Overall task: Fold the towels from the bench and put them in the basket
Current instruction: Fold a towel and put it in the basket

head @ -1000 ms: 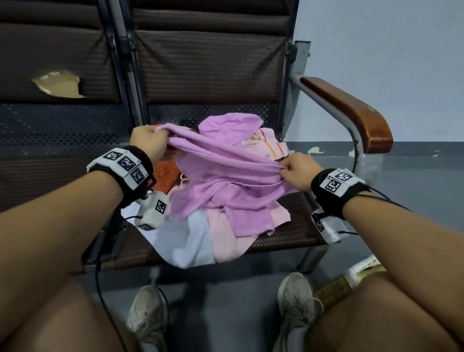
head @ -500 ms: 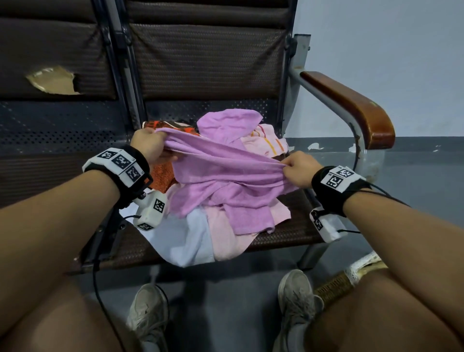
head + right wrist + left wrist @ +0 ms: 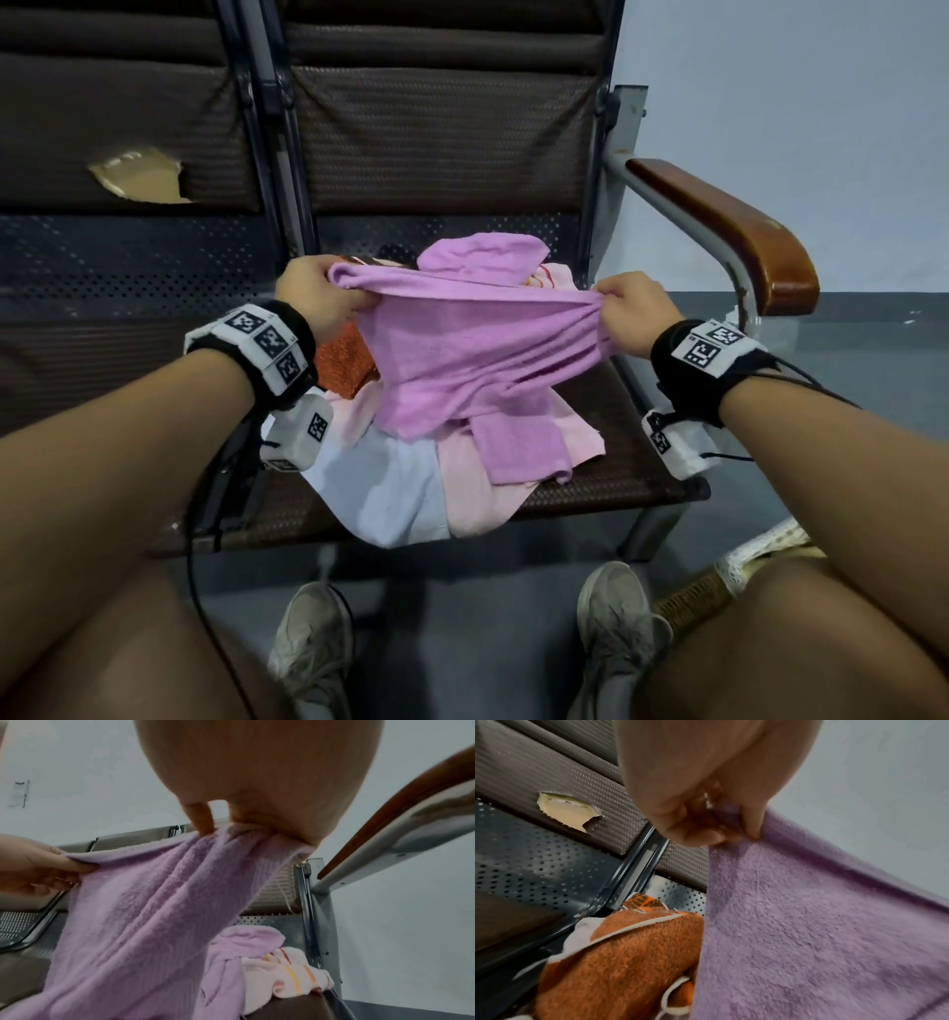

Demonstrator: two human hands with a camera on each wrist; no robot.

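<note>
The purple towel [image 3: 472,354] got lifted higher and stretched wider than a second ago. Left hand [image 3: 313,298] and right hand [image 3: 629,313] each pinch a top corner, well apart. Its bottom drapes on the towel pile [image 3: 411,478] on the tabletop [image 3: 616,478]. Only the basket [image 3: 719,580] rim shows, contents hidden.

We see a plain purple towel [image 3: 462,354], an orange towel [image 3: 344,362] with white lines, a pale pink one [image 3: 290,977] striped yellow and red, and a brown woven counter [image 3: 616,478].
</note>
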